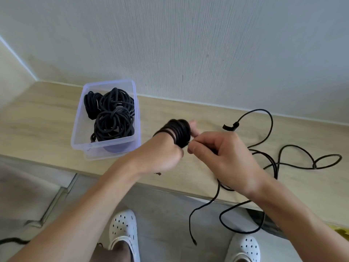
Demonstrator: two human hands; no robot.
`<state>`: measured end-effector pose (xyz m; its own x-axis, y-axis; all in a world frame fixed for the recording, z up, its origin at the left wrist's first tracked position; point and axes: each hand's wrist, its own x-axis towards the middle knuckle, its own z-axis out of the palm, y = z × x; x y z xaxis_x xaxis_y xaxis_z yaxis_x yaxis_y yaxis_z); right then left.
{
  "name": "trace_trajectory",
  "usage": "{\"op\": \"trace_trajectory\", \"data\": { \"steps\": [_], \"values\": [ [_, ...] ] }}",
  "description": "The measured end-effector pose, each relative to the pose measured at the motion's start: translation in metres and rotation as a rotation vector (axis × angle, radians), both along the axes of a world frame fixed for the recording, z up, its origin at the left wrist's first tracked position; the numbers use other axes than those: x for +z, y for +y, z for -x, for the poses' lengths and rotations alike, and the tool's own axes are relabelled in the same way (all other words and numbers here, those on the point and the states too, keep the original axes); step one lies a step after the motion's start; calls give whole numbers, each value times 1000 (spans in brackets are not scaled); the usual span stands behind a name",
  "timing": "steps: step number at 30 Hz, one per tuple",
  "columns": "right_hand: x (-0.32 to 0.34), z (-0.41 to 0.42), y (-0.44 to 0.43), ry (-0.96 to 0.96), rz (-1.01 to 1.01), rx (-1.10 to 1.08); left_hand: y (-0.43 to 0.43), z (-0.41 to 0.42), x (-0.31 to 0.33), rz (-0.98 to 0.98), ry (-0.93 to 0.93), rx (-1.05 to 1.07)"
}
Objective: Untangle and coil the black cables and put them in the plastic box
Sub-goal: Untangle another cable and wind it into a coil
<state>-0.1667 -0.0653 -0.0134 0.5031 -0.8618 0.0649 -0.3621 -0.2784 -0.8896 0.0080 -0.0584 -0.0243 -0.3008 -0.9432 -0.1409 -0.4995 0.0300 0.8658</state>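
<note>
A person stands at a light wooden tabletop (37, 118) set against a pale wall (188, 44), with both hands over its front half. A black cable (261, 110) is wound in tight turns (179, 132) around the fingers of the left hand (160, 156), and the thumb closes against the bundle. The right hand (226, 154) is just beside it, fingers curled, thumb and forefinger pinching the cable where it leaves the turns.

The plastic box (83, 137) stands to the left of the hands. Its far end is close to the wall and its near end stops short of the tabletop's front edge. Several coiled cables (111, 114) fill its far and right parts, while the near-left corner of its floor is bare. Bare tabletop lies left of the box, and a narrower strip lies between the box and the left hand.

To the right, the loose length of the black cable sprawls in open loops from near the wall to the front edge, with a small strap or clip (229, 127) on it. Below the right wrist the cable drops over the front edge and hangs in a loop above the grey floor (164, 210). Its free end dangles between two white perforated shoes (122, 227).
</note>
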Motion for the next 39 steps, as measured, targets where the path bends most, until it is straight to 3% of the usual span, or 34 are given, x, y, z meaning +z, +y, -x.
{"op": "trace_trajectory", "data": {
  "steps": [3, 6, 10, 14, 17, 21, 24, 27, 29, 31, 33, 39],
  "values": [
    [9, 6, 0, -39, -53, 44, 3, 1, 1, -169, -127, -140],
    [12, 11, -7, -136, -62, -2, 7, 6, 10, -301, 6, -416],
    [5, 10, -15, -208, -30, -32, 14, 18, 18, -333, 511, -569],
    [-6, 0, -14, -119, -20, -13, 9, 18, 12, -324, 1150, -360],
    [-10, -6, -8, 49, 18, 56, -2, 6, 11, -350, 1399, -160],
    [-11, -7, -5, 107, -3, 64, -4, 6, 14, -338, 1248, 15],
    [-9, -4, -4, 138, -30, 53, -7, 2, 11, -262, 1000, 226],
    [-3, 0, -2, 52, -85, 43, -11, -12, 8, -93, 567, 341],
    [2, 2, -1, -13, -99, 36, -8, -12, 6, 25, 186, 223],
    [4, 5, -1, -53, -84, 36, -3, -4, 3, 25, -59, 88],
    [6, 7, -1, -62, -54, 44, 3, 3, 1, -41, -86, -10],
    [3, 10, -8, -190, -8, -62, 14, 7, 12, -386, 114, -467]
  ]
}}
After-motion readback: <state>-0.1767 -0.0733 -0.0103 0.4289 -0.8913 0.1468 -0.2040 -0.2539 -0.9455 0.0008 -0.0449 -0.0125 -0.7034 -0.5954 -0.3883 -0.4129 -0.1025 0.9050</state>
